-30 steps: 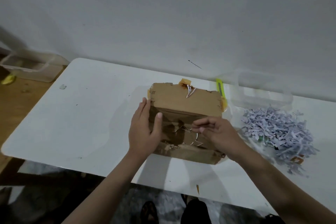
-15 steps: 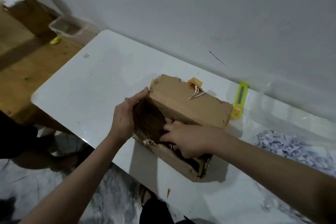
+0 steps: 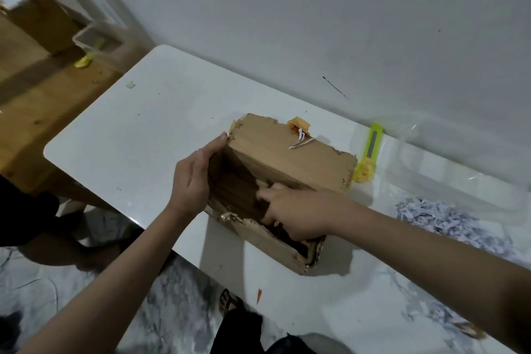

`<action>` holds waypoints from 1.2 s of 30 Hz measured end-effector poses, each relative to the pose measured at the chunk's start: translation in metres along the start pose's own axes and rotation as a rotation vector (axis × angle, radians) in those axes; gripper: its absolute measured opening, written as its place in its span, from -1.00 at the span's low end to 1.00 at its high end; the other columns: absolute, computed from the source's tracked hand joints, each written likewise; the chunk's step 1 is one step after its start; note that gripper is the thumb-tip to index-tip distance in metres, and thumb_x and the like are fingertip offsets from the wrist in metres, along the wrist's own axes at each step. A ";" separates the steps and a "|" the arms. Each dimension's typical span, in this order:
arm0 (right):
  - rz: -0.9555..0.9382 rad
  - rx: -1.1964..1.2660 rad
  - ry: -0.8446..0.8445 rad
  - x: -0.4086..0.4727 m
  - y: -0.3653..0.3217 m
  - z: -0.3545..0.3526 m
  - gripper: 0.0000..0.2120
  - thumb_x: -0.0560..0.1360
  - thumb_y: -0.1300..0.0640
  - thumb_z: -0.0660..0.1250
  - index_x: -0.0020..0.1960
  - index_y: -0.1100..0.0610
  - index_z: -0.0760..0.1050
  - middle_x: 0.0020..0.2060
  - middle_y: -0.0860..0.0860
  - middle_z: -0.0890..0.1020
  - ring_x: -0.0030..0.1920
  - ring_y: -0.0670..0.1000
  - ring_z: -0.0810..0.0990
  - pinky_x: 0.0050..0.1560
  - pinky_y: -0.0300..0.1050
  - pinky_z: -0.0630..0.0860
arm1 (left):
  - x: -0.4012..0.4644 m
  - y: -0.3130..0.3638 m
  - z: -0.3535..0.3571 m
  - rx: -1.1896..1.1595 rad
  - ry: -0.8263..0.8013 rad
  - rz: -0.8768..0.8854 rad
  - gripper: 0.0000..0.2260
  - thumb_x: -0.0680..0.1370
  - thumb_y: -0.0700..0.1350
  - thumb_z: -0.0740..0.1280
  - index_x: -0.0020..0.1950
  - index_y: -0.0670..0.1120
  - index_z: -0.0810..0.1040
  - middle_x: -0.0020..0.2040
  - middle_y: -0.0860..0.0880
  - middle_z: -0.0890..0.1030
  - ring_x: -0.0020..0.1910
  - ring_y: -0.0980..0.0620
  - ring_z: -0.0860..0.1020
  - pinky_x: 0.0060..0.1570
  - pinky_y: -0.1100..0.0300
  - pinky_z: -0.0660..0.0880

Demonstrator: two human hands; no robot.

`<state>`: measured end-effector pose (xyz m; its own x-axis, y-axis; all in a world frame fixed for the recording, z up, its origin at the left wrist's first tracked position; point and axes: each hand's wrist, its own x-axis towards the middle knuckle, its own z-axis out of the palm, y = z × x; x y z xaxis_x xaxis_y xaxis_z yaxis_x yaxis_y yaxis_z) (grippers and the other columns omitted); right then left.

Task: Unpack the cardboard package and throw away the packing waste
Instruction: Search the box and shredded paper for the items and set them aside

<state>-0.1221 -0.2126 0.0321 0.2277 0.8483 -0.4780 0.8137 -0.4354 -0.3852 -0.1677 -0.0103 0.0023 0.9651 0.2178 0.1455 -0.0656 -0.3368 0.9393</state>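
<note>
A worn brown cardboard box lies open on the white table, its opening facing me. My left hand grips the box's left wall, thumb at the top corner. My right hand reaches into the dark opening. Its index finger points left and the other fingertips are hidden inside, so I cannot tell whether it holds anything. A couple of white paper strips lie on the box's top. A pile of shredded pale paper sits on the table to the right.
A yellow-green utility knife lies behind the box by the wall, beside a clear plastic container. Left of the table is a wooden surface with a clear tub and another brown box. Marbled floor lies below the table's near edge.
My right hand went from pinching paper strips at the opening to reaching deeper into the box. My left hand slid to the box's left wall. The view swung left.
</note>
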 end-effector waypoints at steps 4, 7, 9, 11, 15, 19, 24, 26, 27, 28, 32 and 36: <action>0.149 0.152 0.138 -0.013 -0.001 -0.003 -0.62 0.44 0.32 0.27 0.17 0.01 0.58 0.30 -0.04 0.42 0.22 0.02 0.46 0.09 -0.03 0.51 | -0.001 -0.001 0.000 0.047 0.020 0.001 -0.49 0.60 0.11 -0.05 0.31 -0.14 0.51 0.30 -0.08 0.54 0.33 0.11 0.45 0.31 0.19 0.38; 0.362 0.331 0.329 -0.027 -0.004 -0.003 -0.62 0.44 0.32 0.29 0.17 -0.01 0.58 0.22 -0.07 0.54 0.21 -0.03 0.50 0.15 -0.05 0.49 | -0.003 -0.001 -0.002 0.031 -0.008 -0.024 -0.48 0.58 0.14 -0.03 0.36 -0.10 0.46 0.33 -0.05 0.51 0.34 0.12 0.43 0.33 0.07 0.38; 0.538 0.434 0.416 -0.034 -0.012 0.003 -0.64 0.43 0.31 0.30 0.16 0.01 0.58 0.12 -0.03 0.60 0.13 -0.02 0.55 0.10 -0.03 0.53 | -0.004 -0.002 -0.004 0.038 -0.040 -0.017 -0.46 0.57 0.15 -0.04 0.39 -0.12 0.42 0.36 -0.03 0.48 0.37 0.15 0.39 0.37 0.05 0.34; 0.691 0.508 0.490 -0.035 -0.024 0.009 -0.70 0.40 0.30 0.30 0.07 0.06 0.60 0.00 0.00 0.64 0.01 0.00 0.59 -0.01 -0.03 0.55 | -0.006 -0.003 -0.006 0.019 -0.073 -0.004 -0.45 0.58 0.15 -0.04 0.41 -0.13 0.39 0.39 -0.03 0.45 0.40 0.13 0.35 0.38 -0.01 0.31; 0.877 0.405 0.493 -0.013 -0.042 0.016 -0.87 0.36 0.23 0.36 -0.10 0.13 0.51 -0.12 0.08 0.63 -0.08 0.09 0.59 -0.18 -0.07 0.51 | -0.009 -0.007 -0.010 0.011 -0.156 0.007 -0.39 0.58 0.25 -0.07 0.46 -0.11 0.30 0.43 -0.03 0.38 0.43 0.06 0.30 0.39 -0.07 0.29; 1.032 0.370 0.401 0.012 -0.043 0.013 -0.82 0.43 0.27 0.32 -0.24 0.11 0.34 -0.11 0.11 0.61 0.00 0.14 0.59 -0.22 -0.16 0.33 | -0.009 -0.006 -0.014 0.044 -0.194 0.000 -0.39 0.55 0.24 -0.06 0.48 -0.07 0.27 0.46 0.03 0.32 0.44 0.18 0.23 0.42 0.26 0.18; 1.096 0.451 0.346 0.015 -0.044 0.013 -0.93 0.40 0.28 0.35 -0.13 0.16 0.56 -0.13 0.07 0.62 -0.05 0.10 0.59 -0.21 -0.13 0.45 | -0.007 -0.006 -0.018 0.002 -0.245 -0.028 -0.38 0.52 0.23 -0.05 0.49 -0.04 0.25 0.47 0.11 0.27 0.44 0.24 0.19 0.35 0.45 0.11; 1.084 0.618 0.422 0.007 -0.045 0.014 -0.81 0.38 0.32 0.32 -0.12 0.09 0.61 -0.11 0.03 0.64 -0.10 0.02 0.61 -0.18 -0.13 0.53 | -0.007 -0.005 -0.019 -0.004 -0.267 -0.056 -0.38 0.51 0.24 -0.04 0.50 0.00 0.22 0.45 0.19 0.22 0.43 0.29 0.14 0.29 0.57 0.05; 1.066 0.734 0.497 0.001 -0.047 0.012 -0.76 0.38 0.35 0.30 -0.12 0.06 0.62 -0.13 0.02 0.66 -0.12 -0.01 0.62 -0.18 -0.17 0.54 | -0.007 -0.005 -0.019 -0.004 -0.275 -0.072 -0.39 0.51 0.24 -0.04 0.50 0.01 0.21 0.44 0.22 0.21 0.42 0.31 0.13 0.26 0.61 0.02; 1.040 0.845 0.569 -0.005 -0.049 0.008 -0.73 0.40 0.37 0.29 -0.09 0.06 0.64 -0.14 0.03 0.68 -0.14 -0.02 0.64 -0.16 -0.19 0.56 | -0.007 -0.005 -0.019 -0.002 -0.282 -0.080 -0.39 0.51 0.24 -0.04 0.50 0.02 0.20 0.43 0.24 0.19 0.42 0.32 0.12 0.25 0.63 0.01; 0.979 0.993 0.688 -0.021 -0.051 -0.007 -0.71 0.38 0.33 0.46 0.07 0.12 0.63 -0.15 0.04 0.68 -0.15 -0.09 0.64 0.05 -0.19 0.53 | -0.007 -0.006 -0.020 0.011 -0.291 -0.053 -0.35 0.49 0.26 -0.07 0.51 -0.01 0.18 0.42 0.20 0.18 0.43 0.25 0.11 0.29 0.57 0.00; 1.122 0.709 0.459 -0.010 -0.054 -0.012 -0.85 0.45 0.17 0.39 0.01 0.17 0.59 -0.11 0.07 0.64 -0.05 0.06 0.61 -0.01 -0.13 0.52 | -0.008 -0.006 -0.021 0.043 -0.313 -0.023 -0.34 0.50 0.26 -0.08 0.52 -0.06 0.16 0.43 0.16 0.18 0.41 0.28 0.09 0.27 0.61 -0.04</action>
<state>-0.1617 -0.1936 0.0672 0.8318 -0.0860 -0.5483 -0.3232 -0.8782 -0.3525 -0.1804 0.0094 0.0026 0.9978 -0.0651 0.0157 -0.0390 -0.3748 0.9263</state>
